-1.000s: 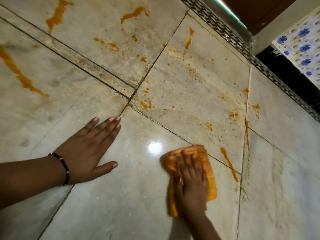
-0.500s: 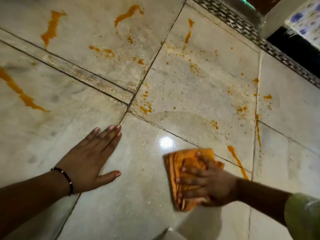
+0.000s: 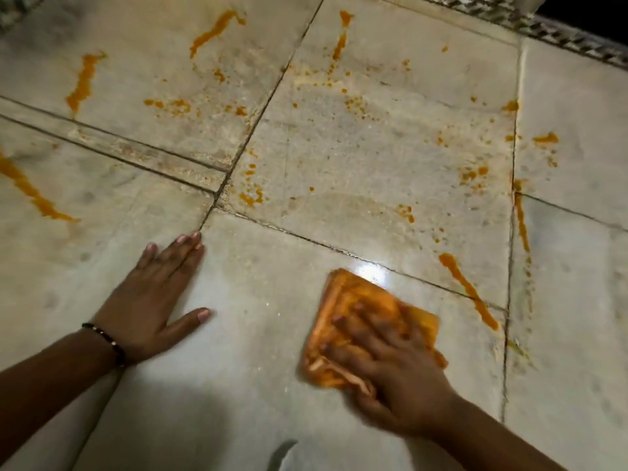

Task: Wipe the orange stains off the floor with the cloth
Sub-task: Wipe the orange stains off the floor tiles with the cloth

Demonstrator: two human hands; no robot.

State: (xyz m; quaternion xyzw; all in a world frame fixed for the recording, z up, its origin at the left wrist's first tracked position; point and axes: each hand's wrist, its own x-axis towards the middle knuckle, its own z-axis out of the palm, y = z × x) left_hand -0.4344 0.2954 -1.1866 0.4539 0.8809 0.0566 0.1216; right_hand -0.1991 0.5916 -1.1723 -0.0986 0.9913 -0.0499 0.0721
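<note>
A folded orange cloth lies flat on the pale marble floor. My right hand presses on it from the lower right, fingers spread and straight, blurred by motion. My left hand rests flat on the floor to the left, fingers straight, a black bracelet on the wrist. Orange stains streak and spot the tiles: a long streak just right of the cloth, a streak along a joint, splatter beyond my left hand, and streaks at far left and top.
Dark grout lines cross the floor. A patterned border strip runs along the top right, with a dark opening behind it. A bright light glare sits on the tile at the cloth's far edge.
My right hand has swung the cloth round, from pointing up the floor to pointing left and up, and shifted it slightly right. My left hand has stayed planted. The view has tilted down.
</note>
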